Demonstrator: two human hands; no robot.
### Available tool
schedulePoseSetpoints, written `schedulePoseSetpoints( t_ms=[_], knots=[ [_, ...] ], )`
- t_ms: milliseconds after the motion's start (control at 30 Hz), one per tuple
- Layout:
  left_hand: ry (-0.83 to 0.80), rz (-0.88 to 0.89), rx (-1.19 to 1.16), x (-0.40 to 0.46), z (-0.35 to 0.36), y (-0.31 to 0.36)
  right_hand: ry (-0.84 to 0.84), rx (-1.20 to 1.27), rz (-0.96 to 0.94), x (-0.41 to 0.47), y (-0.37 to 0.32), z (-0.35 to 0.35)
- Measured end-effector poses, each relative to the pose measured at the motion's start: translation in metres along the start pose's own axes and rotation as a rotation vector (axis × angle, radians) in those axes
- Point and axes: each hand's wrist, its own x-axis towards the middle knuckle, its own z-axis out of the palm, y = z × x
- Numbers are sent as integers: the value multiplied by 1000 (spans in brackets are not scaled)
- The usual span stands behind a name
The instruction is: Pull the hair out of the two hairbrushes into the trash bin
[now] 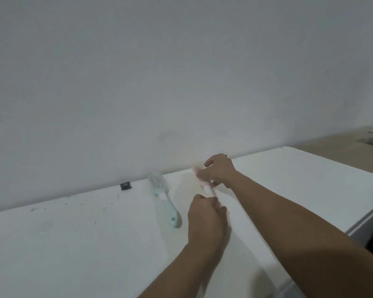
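Head view: my left hand (pixel 206 219) grips the pink brush (pixel 204 181) handle, my right hand (pixel 219 169) pinches at its bristles; pulling hard may twist it loose.

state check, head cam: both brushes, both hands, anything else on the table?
pink hairbrush: lifted off the table, held between both hands
left hand: grips the pink brush's handle
right hand: fingers curled at the pink brush's bristle head
green hairbrush: lying flat on the white table, bristles up, untouched
small black object: resting at the table's far edge by the wall
trash bin: not in view
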Motion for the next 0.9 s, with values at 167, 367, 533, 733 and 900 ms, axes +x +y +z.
schedulePoseSetpoints(
  t_ms=[167, 367, 533, 733, 900],
  knots=[
    [-49, -3, 69, 7, 6, -4, -37, -121, -30, 21, 6, 14],
    [-24, -46, 101, 12, 11, -6, -88, -40, -109, 33, 22, 15],
    [-5, -49, 136, 11, 9, -4, -35, 128, -95, 24, 42, 8],
    [-24, -16, 72, -6, 1, 2, 107, 43, -144, -11, 81, -15],
    [-99, 95, 186, -32, -4, 4, 133, -210, -264, -48, 100, -26]
  ],
)
